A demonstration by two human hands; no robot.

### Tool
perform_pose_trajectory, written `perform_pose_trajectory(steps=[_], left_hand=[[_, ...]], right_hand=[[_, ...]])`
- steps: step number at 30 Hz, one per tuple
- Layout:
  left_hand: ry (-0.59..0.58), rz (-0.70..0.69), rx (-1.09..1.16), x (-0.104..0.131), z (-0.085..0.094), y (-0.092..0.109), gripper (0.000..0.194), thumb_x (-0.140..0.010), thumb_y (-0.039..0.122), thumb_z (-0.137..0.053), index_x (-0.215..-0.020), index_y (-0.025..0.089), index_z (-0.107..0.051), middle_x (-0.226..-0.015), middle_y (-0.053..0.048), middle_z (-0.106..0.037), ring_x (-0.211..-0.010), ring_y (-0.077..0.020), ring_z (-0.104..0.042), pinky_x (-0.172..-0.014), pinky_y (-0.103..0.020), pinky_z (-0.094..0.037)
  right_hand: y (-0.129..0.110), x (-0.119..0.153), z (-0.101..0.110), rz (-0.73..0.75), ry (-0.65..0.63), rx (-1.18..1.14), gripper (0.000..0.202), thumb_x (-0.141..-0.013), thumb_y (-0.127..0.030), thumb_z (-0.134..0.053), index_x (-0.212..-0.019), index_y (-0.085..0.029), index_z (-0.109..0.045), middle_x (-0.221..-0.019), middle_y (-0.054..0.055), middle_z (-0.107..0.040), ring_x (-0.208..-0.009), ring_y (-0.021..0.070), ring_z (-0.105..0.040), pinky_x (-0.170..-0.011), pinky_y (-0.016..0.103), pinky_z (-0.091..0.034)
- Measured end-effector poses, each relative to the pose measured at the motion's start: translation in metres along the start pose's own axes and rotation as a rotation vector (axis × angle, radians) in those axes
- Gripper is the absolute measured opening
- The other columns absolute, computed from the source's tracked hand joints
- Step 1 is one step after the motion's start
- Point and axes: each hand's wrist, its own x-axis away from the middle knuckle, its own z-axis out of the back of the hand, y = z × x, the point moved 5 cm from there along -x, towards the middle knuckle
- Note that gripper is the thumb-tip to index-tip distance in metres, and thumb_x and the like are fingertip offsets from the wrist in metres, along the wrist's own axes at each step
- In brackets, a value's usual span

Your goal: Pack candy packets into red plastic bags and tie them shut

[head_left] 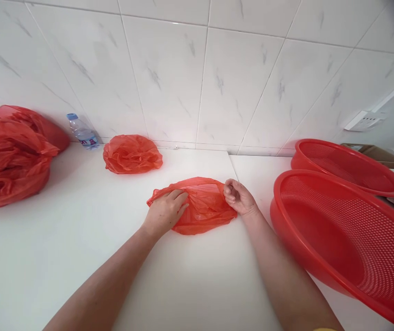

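Note:
A thin red plastic bag (205,209) lies on the white tabletop in front of me, its mouth spread and facing up. My left hand (165,212) rests palm down over the left part of the bag, with loosely bent fingers apart and reaching into the mouth. At the bag's right edge, my right hand (240,196) has its fingers curled in against the plastic and pinches the rim. Behind the bag, a bit to the left, sits a crumpled red plastic bag (133,155).
At the far left is a large bulging red plastic bag (14,151). Beside it a water bottle (82,132) leans by the tiled wall. On the right stand a big red mesh basket (321,234) and another red basket (349,165), with a cardboard box (381,156) behind.

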Motion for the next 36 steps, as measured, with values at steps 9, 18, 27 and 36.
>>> perform_pose_trajectory(steps=[9, 18, 27, 36], left_hand=[[0.132, -0.005, 0.086, 0.007, 0.002, 0.001, 0.028, -0.089, 0.029, -0.046, -0.114, 0.019, -0.056, -0.107, -0.007, -0.068, -0.097, -0.0223, -0.064, -0.072, -0.034, -0.052], [0.367, -0.312, 0.172, 0.016, 0.016, 0.025, 0.024, -0.085, 0.02, -0.053, -0.108, 0.018, -0.057, -0.099, -0.008, -0.068, -0.094, -0.0212, -0.064, -0.081, -0.036, -0.053], [0.036, -0.439, 0.108, 0.014, -0.012, 0.057, 0.029, -0.088, 0.006, -0.041, -0.112, 0.016, -0.055, -0.099, -0.006, -0.068, -0.09, -0.0188, -0.063, -0.075, -0.035, -0.051], [0.2, -0.411, 0.135, 0.017, -0.003, 0.05, 0.022, -0.087, 0.012, -0.048, -0.106, 0.017, -0.058, -0.101, -0.008, -0.069, -0.088, -0.0194, -0.064, -0.072, -0.035, -0.051]], right_hand=[[-0.014, 0.001, 0.03, 0.161, 0.168, -0.257, 0.018, -0.081, -0.027, -0.061, -0.097, -0.018, -0.064, -0.072, -0.002, -0.067, -0.052, 0.0039, -0.056, -0.042, 0.011, -0.044], [-0.008, -0.006, 0.044, 0.25, 0.364, -0.115, 0.021, -0.073, -0.029, -0.069, -0.091, -0.018, -0.065, -0.093, 0.005, -0.07, -0.088, 0.0162, -0.066, -0.069, 0.025, -0.055], [-0.007, -0.006, 0.054, 0.239, 0.454, -0.136, 0.02, -0.077, -0.034, -0.063, -0.087, -0.017, -0.065, -0.079, 0.003, -0.068, -0.071, 0.0128, -0.064, -0.059, 0.022, -0.053], [-0.008, -0.007, 0.061, 0.216, 0.457, -0.22, 0.044, -0.082, -0.061, -0.049, -0.093, -0.021, -0.063, -0.101, 0.008, -0.068, -0.096, 0.0188, -0.065, -0.078, 0.032, -0.055]])
